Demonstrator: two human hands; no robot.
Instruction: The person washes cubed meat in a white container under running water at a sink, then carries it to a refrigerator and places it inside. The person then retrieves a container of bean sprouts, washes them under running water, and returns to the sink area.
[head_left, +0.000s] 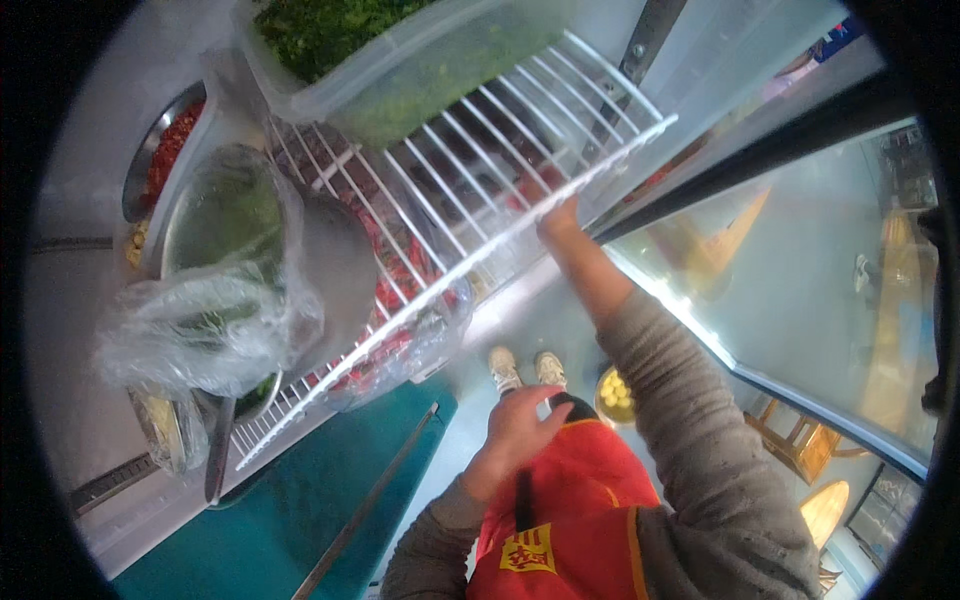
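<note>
My right hand (555, 214) reaches in under the front edge of a white wire shelf (480, 244). Its fingers are partly hidden by the wires, and what they touch is unclear. Red pieces in clear plastic (397, 274) lie on the level below, seen through the wires. My left hand (521, 427) hovers in front of my red apron (570, 480), empty, thumb apart from the fingers. On the shelf stand a translucent tub (450, 67) of chopped greens (315, 37) and a metal pot (337, 255) partly covered by a clear plastic bag (217, 322).
An open glass door (750, 255) stands to the right. At left, a metal bowl holds red flakes (172, 150), and a dark handle (220, 450) juts past the shelf. A green surface (315, 480) lies below. A basin of yellow items (616, 394) and wooden stool (799, 439) stand on the floor.
</note>
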